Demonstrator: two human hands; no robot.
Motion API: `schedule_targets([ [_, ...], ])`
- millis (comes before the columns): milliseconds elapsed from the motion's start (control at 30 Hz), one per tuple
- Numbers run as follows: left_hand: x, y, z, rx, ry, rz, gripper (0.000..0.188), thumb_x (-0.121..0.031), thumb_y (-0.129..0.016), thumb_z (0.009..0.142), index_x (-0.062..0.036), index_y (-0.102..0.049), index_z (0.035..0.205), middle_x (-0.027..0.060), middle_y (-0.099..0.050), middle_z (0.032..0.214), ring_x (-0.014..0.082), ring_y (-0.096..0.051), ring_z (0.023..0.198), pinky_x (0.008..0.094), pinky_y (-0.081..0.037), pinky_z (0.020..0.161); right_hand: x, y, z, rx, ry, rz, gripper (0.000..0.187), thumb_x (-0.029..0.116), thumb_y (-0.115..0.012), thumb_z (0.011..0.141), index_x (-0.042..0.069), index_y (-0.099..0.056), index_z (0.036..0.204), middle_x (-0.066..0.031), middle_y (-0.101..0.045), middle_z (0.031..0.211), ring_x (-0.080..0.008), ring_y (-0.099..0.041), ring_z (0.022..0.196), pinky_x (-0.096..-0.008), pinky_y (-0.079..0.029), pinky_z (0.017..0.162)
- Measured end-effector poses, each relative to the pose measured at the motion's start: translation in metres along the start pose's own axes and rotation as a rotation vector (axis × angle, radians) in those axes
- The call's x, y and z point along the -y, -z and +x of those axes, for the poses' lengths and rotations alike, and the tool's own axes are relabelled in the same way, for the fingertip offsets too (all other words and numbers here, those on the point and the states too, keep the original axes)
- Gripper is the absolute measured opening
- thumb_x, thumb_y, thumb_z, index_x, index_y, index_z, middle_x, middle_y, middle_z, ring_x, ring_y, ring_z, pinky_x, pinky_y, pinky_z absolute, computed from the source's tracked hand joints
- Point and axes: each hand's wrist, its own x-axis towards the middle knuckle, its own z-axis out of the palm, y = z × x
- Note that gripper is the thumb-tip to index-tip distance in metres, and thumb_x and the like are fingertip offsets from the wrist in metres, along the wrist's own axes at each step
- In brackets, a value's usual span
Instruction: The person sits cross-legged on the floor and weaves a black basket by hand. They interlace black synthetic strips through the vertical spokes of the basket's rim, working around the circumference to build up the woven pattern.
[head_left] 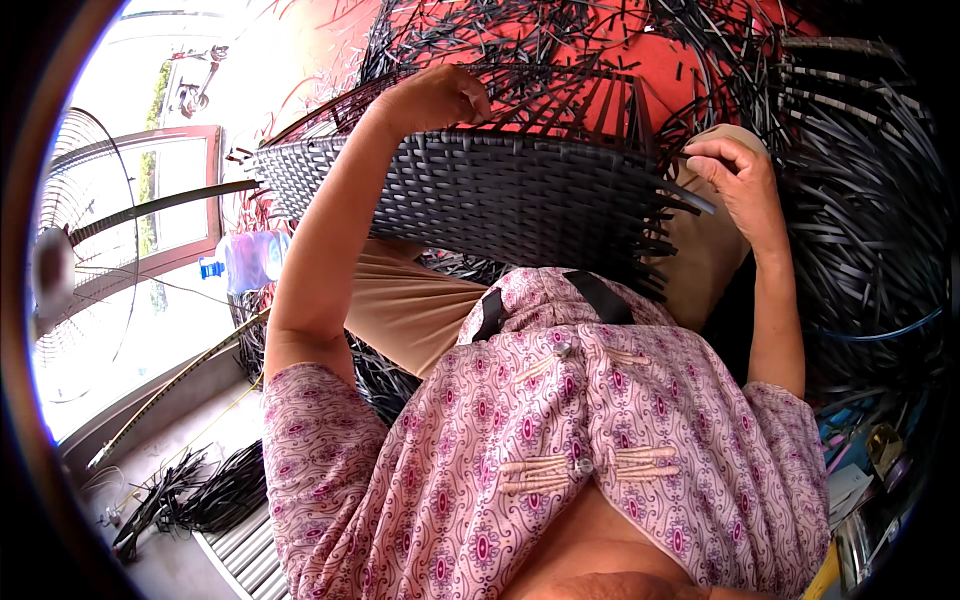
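1. Left hand (440,100): bare, bent over the upper edge of the woven panel; fingers curled inward. Whether they grip a strip cannot be told.
2. Right hand (740,185): bare, raised just beyond the panel's right end; thumb and forefinger tips close together. Whether a strip is pinched between them cannot be told.
3. Woven panel (500,185): dark grey, close weave of flat strips, set across the lap. Long axis runs left to right across the person's front; the woven face appears deeper towards the right end.
4. Governing relation, as judged: the panel's right end lies to the left of the right hand, with loose strip ends (692,197) jutting towards it. The right hand is the nearer to these; the left is well apart from them, over the upper edge.
5. Unwoven strips (600,105): dark, thin, spaced apart, beyond the upper edge, to the right of the left hand.
6. Trousers (405,300): tan; one leg shows below the panel, the other beside its right end.
7. Strip heap (870,230): black, to the right of the right hand.
8. Floor (655,65): red, strewn with black strips, beyond the panel.
9. Plastic bottle (255,262): clear, blue-capped, lying left of the left forearm.
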Motion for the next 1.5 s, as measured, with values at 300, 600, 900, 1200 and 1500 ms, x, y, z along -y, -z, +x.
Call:
schedule_targets([
  [300, 0.013, 0.012, 0.001, 0.115, 0.063, -0.043, 0.024, -0.013, -0.064, 0.089, -0.0053, -0.073, 0.11, 0.0048, -0.071, 0.088, 0.0157, -0.066, 0.079, 0.0309, -0.053, 0.074, 0.006, -0.018, 0.003, -0.012, 0.007, 0.102, 0.012, 0.008, -0.072, 0.09, -0.001, -0.074, 0.097, -0.0004, -0.068, 0.084, -0.0069, -0.061, 0.079, -0.0233, -0.049, 0.074],
  [600, 0.047, 0.013, -0.006, -0.013, 0.067, -0.321, 0.027, 0.0, -0.063, 0.083, -0.0042, -0.075, 0.107, 0.0051, -0.073, 0.085, 0.0135, -0.066, 0.08, 0.0293, -0.053, 0.076, 0.004, -0.024, 0.001, 0.013, -0.004, 0.104, 0.015, 0.009, -0.073, 0.089, -0.002, -0.073, 0.1, -0.0018, -0.068, 0.086, -0.0079, -0.06, 0.075, -0.0238, -0.049, 0.07],
  [900, 0.056, 0.016, -0.023, -0.001, 0.033, -0.09, 0.019, -0.012, -0.066, 0.081, -0.0031, -0.076, 0.095, 0.0063, -0.074, 0.086, 0.0159, -0.068, 0.083, 0.0311, -0.054, 0.08, 0.004, -0.003, 0.004, 0.01, 0.072, -0.025, 0.013, 0.007, -0.072, 0.089, -0.002, -0.073, 0.098, -0.0041, -0.069, 0.089, -0.0112, -0.063, 0.085, -0.0255, -0.049, 0.08],
  [1200, 0.036, 0.032, -0.021, 0.148, 0.145, 0.03, 0.023, -0.011, -0.06, 0.082, -0.0056, -0.076, 0.098, 0.0088, -0.072, 0.083, 0.0181, -0.067, 0.081, 0.0312, -0.053, 0.076, 0.008, -0.016, 0.009, -0.025, 0.097, -0.04, 0.01, 0.005, -0.072, 0.088, -0.002, -0.073, 0.096, -0.0039, -0.069, 0.088, -0.011, -0.063, 0.082, -0.0263, -0.05, 0.078],
  [1500, 0.094, 0.032, -0.032, -0.091, 0.102, -0.26, 0.027, -0.001, -0.065, 0.077, -0.0046, -0.077, 0.1, 0.0051, -0.072, 0.085, 0.0138, -0.066, 0.079, 0.0289, -0.054, 0.073, 0.007, -0.031, 0.004, -0.012, 0.021, 0.054, 0.014, 0.004, -0.072, 0.088, -0.002, -0.072, 0.1, -0.0031, -0.068, 0.088, -0.0095, -0.061, 0.079, -0.0247, -0.05, 0.073],
])
